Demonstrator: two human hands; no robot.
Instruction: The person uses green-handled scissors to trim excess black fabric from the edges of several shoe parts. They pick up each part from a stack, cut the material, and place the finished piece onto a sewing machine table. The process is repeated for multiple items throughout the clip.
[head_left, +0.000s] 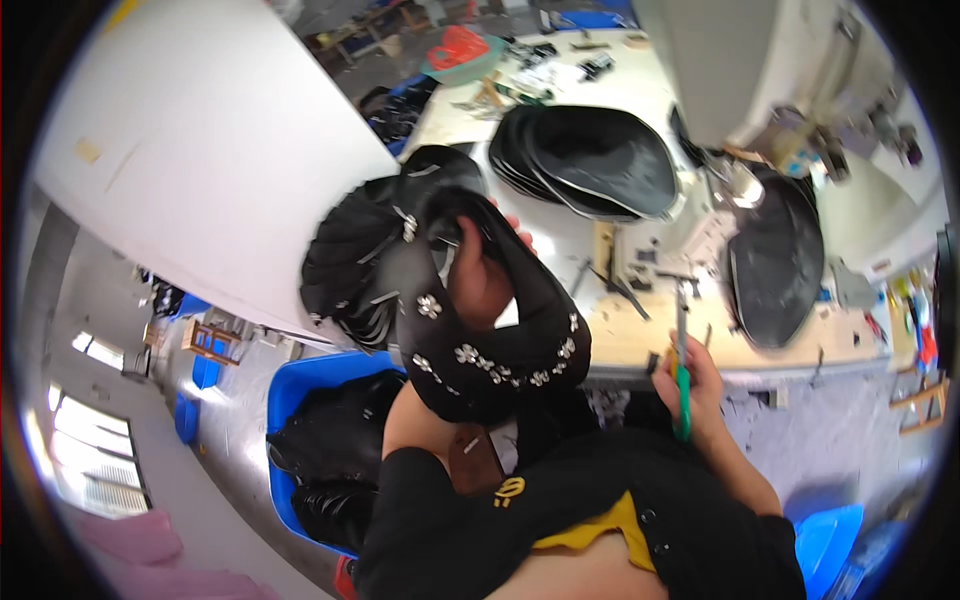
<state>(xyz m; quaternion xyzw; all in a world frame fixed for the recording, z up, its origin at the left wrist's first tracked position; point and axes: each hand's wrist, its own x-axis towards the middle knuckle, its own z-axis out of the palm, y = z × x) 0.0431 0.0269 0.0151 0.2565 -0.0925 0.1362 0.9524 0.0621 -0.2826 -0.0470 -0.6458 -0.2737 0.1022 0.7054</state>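
My left hand (482,285) holds up a black curved piece (425,335) with silver flower-shaped ornaments along its band. The hand shows through the piece's opening, and some fingertips curl over its far edge. Just beyond the piece, to the left, is a fanned bundle of black pieces (345,255). At the table's front edge, my right hand (698,385) is closed around a green-handled tool (684,395). Its narrow metal end points away from me; I cannot make out its exact kind.
A stack of black rounded pieces (600,160) lies on the table, with another black piece (775,265) under the sewing machine (720,60). A large white panel (200,150) stands at left. Below it sits a blue bin (280,400) of black pieces.
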